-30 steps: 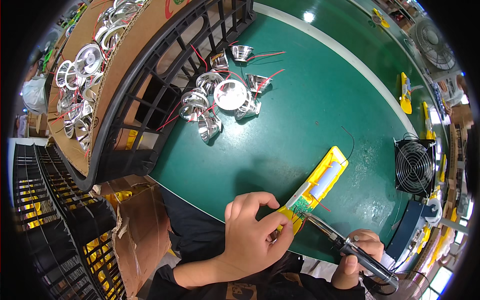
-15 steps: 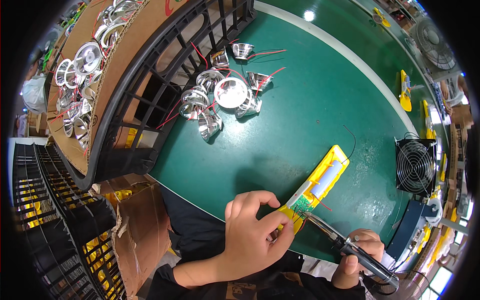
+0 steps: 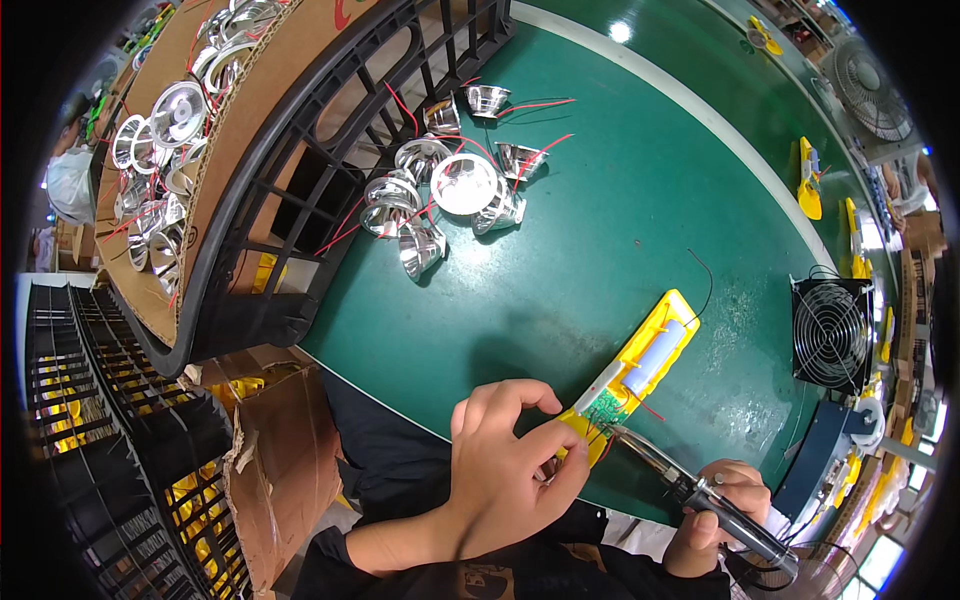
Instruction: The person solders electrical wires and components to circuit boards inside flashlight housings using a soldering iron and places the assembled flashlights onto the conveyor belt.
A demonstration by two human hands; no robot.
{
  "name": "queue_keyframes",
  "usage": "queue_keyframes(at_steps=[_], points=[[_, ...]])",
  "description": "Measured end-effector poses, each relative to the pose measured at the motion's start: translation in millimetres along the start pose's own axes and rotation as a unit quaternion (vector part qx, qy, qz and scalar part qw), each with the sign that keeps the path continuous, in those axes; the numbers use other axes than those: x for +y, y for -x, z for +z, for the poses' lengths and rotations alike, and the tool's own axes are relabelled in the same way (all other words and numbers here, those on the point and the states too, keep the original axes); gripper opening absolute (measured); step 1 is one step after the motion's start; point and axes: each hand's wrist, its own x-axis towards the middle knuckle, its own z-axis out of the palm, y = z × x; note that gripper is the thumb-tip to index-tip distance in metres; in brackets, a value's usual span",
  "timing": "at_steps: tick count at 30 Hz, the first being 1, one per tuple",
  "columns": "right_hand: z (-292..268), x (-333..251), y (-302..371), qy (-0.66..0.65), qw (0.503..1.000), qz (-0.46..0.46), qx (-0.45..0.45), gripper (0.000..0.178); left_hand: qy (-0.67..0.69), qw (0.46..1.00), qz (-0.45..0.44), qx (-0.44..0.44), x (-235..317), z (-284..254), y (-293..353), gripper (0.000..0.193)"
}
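A long yellow plastic housing lies slanted on the green bench, its near end by my left hand. In it sit a pale lilac cylindrical battery and a small green circuit board with thin wires. My left hand is closed on the housing's near end, thumb and index finger either side of it; whether they also pinch a wire is hidden. In my right hand is a soldering iron, its tip at the board's near edge. A dark wire curves off the far end.
Several silver reflector cups with red wires lie beside a black plastic crate, which holds a carton of more cups. At the right stand a black fan and a dark blue box. A torn cardboard box is at lower left.
Almost nothing differs. The view has shifted very slightly; both hands, the housing and the soldering iron keep their places.
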Motion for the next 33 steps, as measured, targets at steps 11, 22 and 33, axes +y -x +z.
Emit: queue_keyframes(at_steps=[11,22,33], points=[[-4.5,-0.3,-1.0,0.002,0.999,0.003,-0.046,0.036,-0.007,1.000,-0.002,0.009,-1.8,1.2,1.5,0.008],[14.1,-9.3,-3.4,0.070,0.996,0.033,0.039,0.040,0.005,1.000,-0.005,-0.005,0.1,-0.5,-0.4,0.006],[3.6,-1.3,-0.5,-0.018,0.998,-0.003,0.052,0.038,-0.003,1.000,0.014,0.015,-2.9,2.9,2.5,0.007]])
